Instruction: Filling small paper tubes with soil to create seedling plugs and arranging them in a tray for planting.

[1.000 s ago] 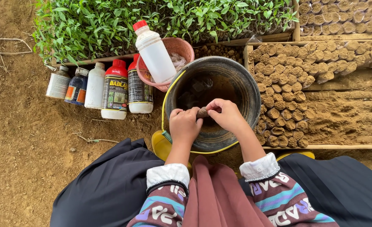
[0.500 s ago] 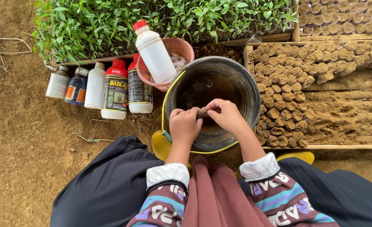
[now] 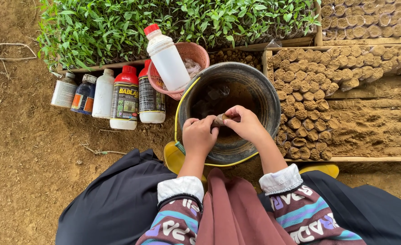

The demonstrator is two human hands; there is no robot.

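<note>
both hands [image 3: 223, 129] together over the bucket [image 3: 264, 97], fingers [image 3: 231, 119] pinching a soil plug [image 3: 219, 120]

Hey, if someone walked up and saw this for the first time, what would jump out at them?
First, the two hands, left hand and right hand, meeting over a dark bucket at the centre, holding a small brown soil roll between them. Next, the green seedlings along the top. Then the row of bottles on the dirt at left, and the wooden tray at right, partly lined with rows of similar rolls.
</note>
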